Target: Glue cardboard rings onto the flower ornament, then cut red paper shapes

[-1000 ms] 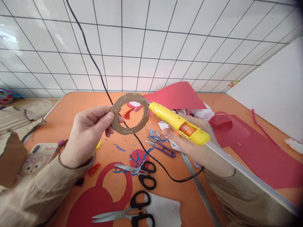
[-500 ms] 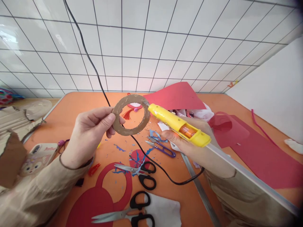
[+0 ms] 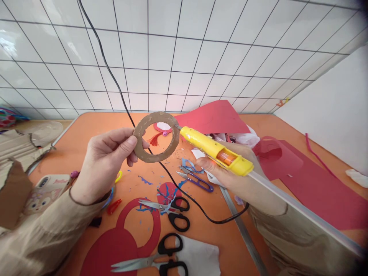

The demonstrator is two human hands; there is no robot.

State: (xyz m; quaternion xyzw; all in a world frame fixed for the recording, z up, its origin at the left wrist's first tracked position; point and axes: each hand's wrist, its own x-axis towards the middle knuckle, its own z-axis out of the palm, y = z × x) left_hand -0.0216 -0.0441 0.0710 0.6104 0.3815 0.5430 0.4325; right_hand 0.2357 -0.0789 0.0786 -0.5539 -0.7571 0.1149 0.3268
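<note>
My left hand [image 3: 110,157] pinches a brown cardboard ring [image 3: 146,157] by its left edge, holding it up above the table. Uneven streaks that look like glue lie along the ring's face. In my right hand [image 3: 224,172] is a yellow hot glue gun [image 3: 201,142], its nozzle at the ring's upper right edge. A long clear glue stick [image 3: 287,195] sticks out of the gun's back. From the gun's handle runs a black cord [image 3: 198,209]. Part of the handle and most of my right fingers are hidden behind the gun.
On the orange table [image 3: 86,134] lie black-handled scissors [image 3: 178,214], a second pair [image 3: 169,245], purple thread snips [image 3: 201,182], a red paper ring [image 3: 156,222] and red sheets [image 3: 324,188]. A metal ruler [image 3: 244,234] lies right of centre; a phone [image 3: 46,191] and torn cardboard [image 3: 14,191] are left.
My left hand has shifted slightly left and up with the cardboard ring. The glue gun has barely moved, and its nozzle remains at the ring's right side.
</note>
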